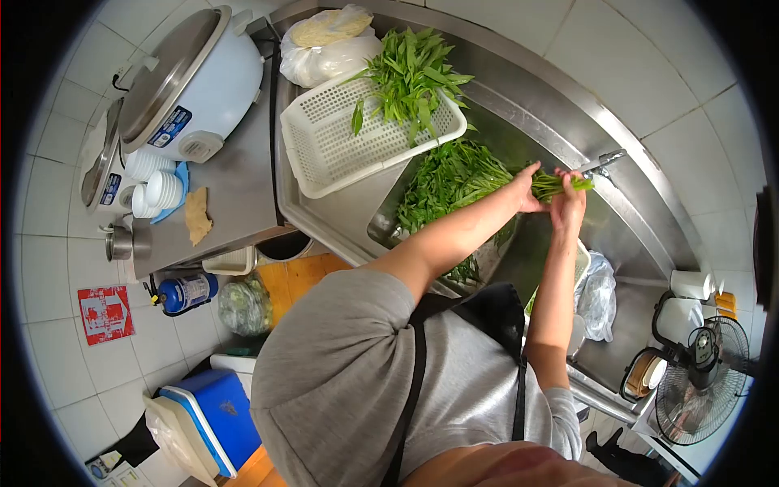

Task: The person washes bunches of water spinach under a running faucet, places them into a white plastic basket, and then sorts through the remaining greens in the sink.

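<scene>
Bunch (550,187) is right of centre in the upper half of the frame, over the sink (510,138), stems in both hands. Its long axis runs roughly left-right across the frame: leaves trail left into the greens pile (454,183), cut ends point right, just short of the tap (604,161). Can't tell where the bunch's leaves end and the pile starts. Left hand (531,193) is on the leafward side, thumb above, fingers below, cupped narrow round the stems; how firm, can't tell. Right hand (570,199) is nearer the cut ends, fingers curled closed over the stems, tips poking out past it to the right. Hands sit side by side, very close; can't tell if they touch. So key relation: right hand is nearer tap and cut ends, left hand nearer pile and leaves. Left forearm comes in from lower left, passing over the near side of the pile; right forearm comes up from below. White basket (324,146) is upper centre-left, with more greens (410,77) at its right end. Clear bag (599,296) is lower right of the hands, beside the right forearm.
</scene>
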`<state>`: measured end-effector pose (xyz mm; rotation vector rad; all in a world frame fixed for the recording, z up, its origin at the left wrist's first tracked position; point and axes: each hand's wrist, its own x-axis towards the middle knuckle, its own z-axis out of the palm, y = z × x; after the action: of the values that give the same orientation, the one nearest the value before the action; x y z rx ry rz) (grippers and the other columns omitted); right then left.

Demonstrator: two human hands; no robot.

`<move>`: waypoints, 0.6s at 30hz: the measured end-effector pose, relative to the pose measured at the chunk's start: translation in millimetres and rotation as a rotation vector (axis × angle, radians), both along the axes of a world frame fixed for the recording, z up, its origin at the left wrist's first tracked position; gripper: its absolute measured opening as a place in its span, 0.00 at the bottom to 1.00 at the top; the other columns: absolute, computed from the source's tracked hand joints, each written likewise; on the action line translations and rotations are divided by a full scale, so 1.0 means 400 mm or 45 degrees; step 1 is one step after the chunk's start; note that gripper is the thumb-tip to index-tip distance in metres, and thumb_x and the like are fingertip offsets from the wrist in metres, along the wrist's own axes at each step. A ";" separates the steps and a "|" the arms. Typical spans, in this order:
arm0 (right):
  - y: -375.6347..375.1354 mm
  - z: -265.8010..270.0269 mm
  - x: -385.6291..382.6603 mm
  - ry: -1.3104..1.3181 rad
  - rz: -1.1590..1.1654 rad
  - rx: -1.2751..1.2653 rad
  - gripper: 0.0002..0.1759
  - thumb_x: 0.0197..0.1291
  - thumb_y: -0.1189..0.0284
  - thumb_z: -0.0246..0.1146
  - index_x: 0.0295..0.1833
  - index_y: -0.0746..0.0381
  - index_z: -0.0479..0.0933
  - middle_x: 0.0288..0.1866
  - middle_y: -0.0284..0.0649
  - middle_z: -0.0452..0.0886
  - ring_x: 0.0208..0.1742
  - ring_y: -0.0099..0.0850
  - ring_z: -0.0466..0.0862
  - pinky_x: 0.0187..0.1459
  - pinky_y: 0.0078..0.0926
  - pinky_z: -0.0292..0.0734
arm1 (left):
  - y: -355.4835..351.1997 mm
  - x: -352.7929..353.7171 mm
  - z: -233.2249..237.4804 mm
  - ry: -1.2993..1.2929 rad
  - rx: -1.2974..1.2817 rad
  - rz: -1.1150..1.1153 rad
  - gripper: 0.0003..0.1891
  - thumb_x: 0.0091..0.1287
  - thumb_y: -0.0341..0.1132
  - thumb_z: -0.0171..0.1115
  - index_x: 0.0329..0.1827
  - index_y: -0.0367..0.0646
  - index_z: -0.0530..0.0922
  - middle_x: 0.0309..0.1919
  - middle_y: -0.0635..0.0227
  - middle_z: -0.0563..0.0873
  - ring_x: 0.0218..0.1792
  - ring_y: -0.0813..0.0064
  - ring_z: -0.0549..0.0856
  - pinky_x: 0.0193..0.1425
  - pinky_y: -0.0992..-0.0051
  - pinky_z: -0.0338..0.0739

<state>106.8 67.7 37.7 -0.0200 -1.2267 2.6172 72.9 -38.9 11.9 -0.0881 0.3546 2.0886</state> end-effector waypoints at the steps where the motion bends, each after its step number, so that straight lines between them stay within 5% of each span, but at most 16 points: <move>1: -0.013 0.010 0.030 0.081 0.056 -0.017 0.06 0.55 0.82 0.55 0.38 0.61 0.68 0.37 0.38 0.72 0.48 0.35 0.71 0.56 0.33 0.62 | -0.007 -0.018 0.008 -0.217 -0.039 0.082 0.30 0.59 0.56 0.50 0.53 0.36 0.65 0.49 0.50 0.73 0.50 0.56 0.74 0.56 0.53 0.66; 4: -0.042 0.026 0.115 0.228 0.078 -0.007 0.07 0.53 0.81 0.57 0.37 0.61 0.68 0.38 0.39 0.72 0.51 0.36 0.71 0.60 0.36 0.59 | -0.024 -0.024 0.019 -0.425 -0.215 0.240 0.17 0.61 0.41 0.54 0.46 0.37 0.68 0.40 0.56 0.77 0.41 0.62 0.79 0.48 0.61 0.76; 7: -0.016 -0.036 0.171 0.155 0.175 -0.056 0.17 0.50 0.80 0.60 0.47 0.61 0.68 0.48 0.42 0.72 0.59 0.37 0.67 0.63 0.39 0.54 | -0.032 -0.022 0.031 -0.007 -0.549 0.610 0.12 0.54 0.23 0.55 0.42 0.36 0.68 0.32 0.61 0.76 0.25 0.69 0.79 0.28 0.72 0.77; 9: -0.003 -0.042 0.202 0.023 0.320 -0.060 0.32 0.48 0.76 0.63 0.60 0.59 0.60 0.61 0.44 0.64 0.63 0.38 0.63 0.64 0.40 0.53 | -0.056 -0.011 0.098 0.259 -0.675 0.707 0.11 0.56 0.24 0.54 0.42 0.36 0.69 0.34 0.61 0.77 0.28 0.69 0.80 0.30 0.73 0.77; 12: 0.018 -0.028 0.221 -0.076 0.401 0.059 0.35 0.49 0.73 0.63 0.63 0.59 0.56 0.61 0.44 0.63 0.63 0.37 0.63 0.63 0.38 0.54 | -0.110 -0.031 0.200 0.906 -0.770 0.979 0.08 0.57 0.26 0.54 0.40 0.36 0.72 0.33 0.64 0.80 0.31 0.73 0.81 0.32 0.77 0.75; 16: 0.076 -0.047 0.233 -0.260 0.491 0.317 0.31 0.55 0.69 0.58 0.64 0.62 0.56 0.60 0.42 0.65 0.60 0.35 0.67 0.57 0.34 0.63 | -0.247 -0.124 0.311 1.546 -1.304 1.039 0.05 0.58 0.29 0.57 0.33 0.37 0.77 0.28 0.65 0.83 0.30 0.76 0.82 0.36 0.78 0.75; 18: 0.095 -0.068 0.239 -0.291 0.498 0.330 0.27 0.58 0.69 0.56 0.62 0.63 0.58 0.58 0.41 0.67 0.57 0.33 0.70 0.54 0.32 0.66 | -0.334 -0.092 0.450 1.498 -1.386 0.843 0.15 0.54 0.24 0.57 0.45 0.38 0.69 0.38 0.60 0.79 0.38 0.69 0.80 0.42 0.68 0.74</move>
<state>202.3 105.8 10.6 -0.0365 -1.8038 2.8117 36.2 -172.7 191.7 0.4626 2.3903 2.0688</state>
